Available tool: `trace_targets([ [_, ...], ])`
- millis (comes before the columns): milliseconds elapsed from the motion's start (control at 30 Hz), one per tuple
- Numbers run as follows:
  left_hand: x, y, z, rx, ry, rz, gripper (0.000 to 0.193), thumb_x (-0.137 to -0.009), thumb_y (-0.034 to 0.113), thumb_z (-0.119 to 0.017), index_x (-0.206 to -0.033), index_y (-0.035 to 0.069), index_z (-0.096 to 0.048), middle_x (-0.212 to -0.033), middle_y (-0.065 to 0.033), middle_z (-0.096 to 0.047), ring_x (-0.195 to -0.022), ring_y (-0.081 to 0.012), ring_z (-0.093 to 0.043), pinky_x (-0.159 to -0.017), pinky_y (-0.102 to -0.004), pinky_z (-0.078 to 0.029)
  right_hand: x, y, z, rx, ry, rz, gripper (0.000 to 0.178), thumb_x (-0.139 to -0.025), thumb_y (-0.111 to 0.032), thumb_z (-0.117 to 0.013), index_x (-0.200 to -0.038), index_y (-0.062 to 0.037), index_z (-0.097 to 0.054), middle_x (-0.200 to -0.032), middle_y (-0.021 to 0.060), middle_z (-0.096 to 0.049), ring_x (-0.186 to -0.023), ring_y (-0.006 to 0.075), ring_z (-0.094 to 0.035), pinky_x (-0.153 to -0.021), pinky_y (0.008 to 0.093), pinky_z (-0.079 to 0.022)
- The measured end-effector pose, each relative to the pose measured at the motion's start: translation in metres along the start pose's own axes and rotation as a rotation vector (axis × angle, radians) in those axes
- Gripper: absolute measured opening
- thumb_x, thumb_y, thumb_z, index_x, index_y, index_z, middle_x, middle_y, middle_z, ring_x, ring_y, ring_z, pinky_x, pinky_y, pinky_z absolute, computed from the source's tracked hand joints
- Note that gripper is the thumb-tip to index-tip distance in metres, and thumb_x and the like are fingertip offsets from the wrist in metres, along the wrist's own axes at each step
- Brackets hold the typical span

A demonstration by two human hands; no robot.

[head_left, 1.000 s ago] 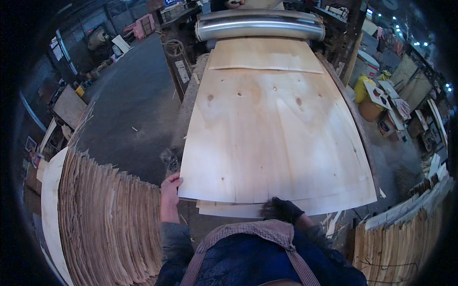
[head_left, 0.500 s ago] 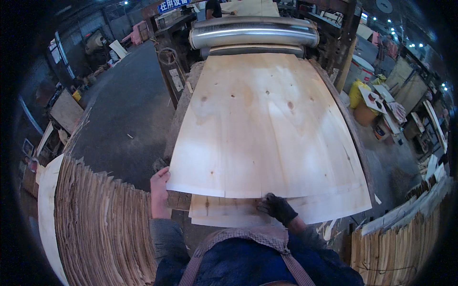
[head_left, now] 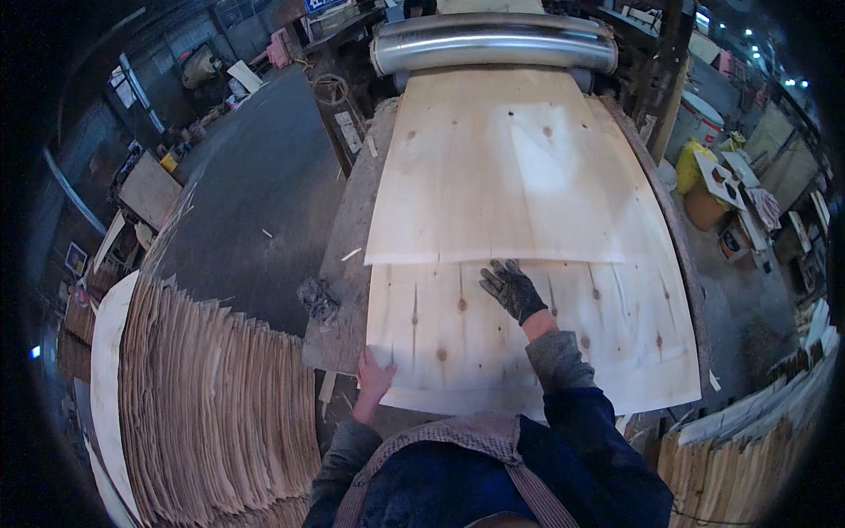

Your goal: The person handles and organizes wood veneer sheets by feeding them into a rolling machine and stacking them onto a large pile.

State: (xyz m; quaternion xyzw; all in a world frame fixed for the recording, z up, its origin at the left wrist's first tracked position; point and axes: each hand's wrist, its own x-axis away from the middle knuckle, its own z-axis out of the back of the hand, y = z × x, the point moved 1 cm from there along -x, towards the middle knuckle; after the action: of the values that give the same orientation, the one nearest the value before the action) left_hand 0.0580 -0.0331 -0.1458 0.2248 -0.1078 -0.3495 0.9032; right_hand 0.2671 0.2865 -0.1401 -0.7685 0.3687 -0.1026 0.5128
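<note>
An upper wood veneer sheet (head_left: 475,194) runs under the metal roller (head_left: 493,46) at the far end of the bed. Beneath its near edge a lower veneer sheet (head_left: 493,334), pale with dark knots and splits, lies exposed. My right hand (head_left: 513,290), in a dark glove, rests flat with fingers spread at the upper sheet's near edge. Bare, my left hand (head_left: 376,376) is closed on the lower sheet's left edge, close to its near corner.
Tall stacks of veneer stand at the left (head_left: 220,387) and at the right (head_left: 748,449). A grey side ledge (head_left: 345,282) with scraps borders the bed's left. A yellow bag (head_left: 693,167) and a brown bin (head_left: 707,208) sit on the floor at right.
The upper sheet has slid away from me toward the roller, uncovering more of the lower one. My right hand moved forward with its edge; my left shifted from the upper sheet to the lower.
</note>
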Motion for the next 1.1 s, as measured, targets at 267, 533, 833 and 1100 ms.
trace_targets([
  [267, -0.023, -0.005, 0.026, 0.966, -0.186, 0.33, 0.032, -0.066, -0.002, -0.059, -0.098, 0.0, -0.055, -0.083, -0.0078, -0.059, -0.08, -0.0187, -0.057, -0.072, -0.0292, -0.046, 0.106, 0.004, -0.057, -0.51, 0.124, -0.43, 0.047, -0.09, -0.017, -0.038, -0.134, -0.0176, -0.021, -0.128, 0.0137, -0.037, -0.115, 0.0318, -0.039, -0.094, 0.0504, -0.034],
  [533, -0.029, 0.037, 0.089, 1.019, -0.109, 0.206, 0.027, -0.073, -0.007, -0.053, -0.098, -0.001, -0.045, -0.09, -0.0116, -0.056, -0.079, -0.0176, -0.056, -0.072, -0.0287, -0.047, 0.204, -0.039, -0.109, -0.429, -0.067, -0.568, 0.04, -0.092, -0.024, -0.033, -0.131, -0.0174, -0.027, -0.132, 0.0063, -0.035, -0.121, 0.0238, -0.034, -0.101, 0.0488, -0.024],
  [833, -0.024, 0.085, 0.159, 1.357, -0.182, 0.096, 0.032, -0.071, -0.009, -0.051, -0.102, -0.002, -0.046, -0.093, -0.0128, -0.057, -0.08, -0.0186, -0.058, -0.073, -0.0294, -0.048, 0.241, -0.053, -0.085, -0.434, 0.349, -0.511, 0.034, -0.089, -0.029, -0.043, -0.111, -0.0037, -0.045, -0.114, 0.0177, -0.049, -0.103, 0.0316, -0.051, -0.085, 0.0436, -0.043],
  [1100, -0.055, 0.011, 0.102, 0.954, -0.161, 0.102, 0.037, -0.071, -0.004, -0.053, -0.108, -0.003, -0.045, -0.096, -0.0137, -0.058, -0.087, -0.0188, -0.057, -0.071, -0.0281, -0.047, 0.179, -0.091, -0.084, -0.336, 0.614, -0.507, 0.03, -0.085, -0.021, -0.051, -0.11, -0.0049, -0.044, -0.071, 0.0122, -0.057, -0.065, 0.0272, -0.058, -0.066, 0.0435, -0.052],
])
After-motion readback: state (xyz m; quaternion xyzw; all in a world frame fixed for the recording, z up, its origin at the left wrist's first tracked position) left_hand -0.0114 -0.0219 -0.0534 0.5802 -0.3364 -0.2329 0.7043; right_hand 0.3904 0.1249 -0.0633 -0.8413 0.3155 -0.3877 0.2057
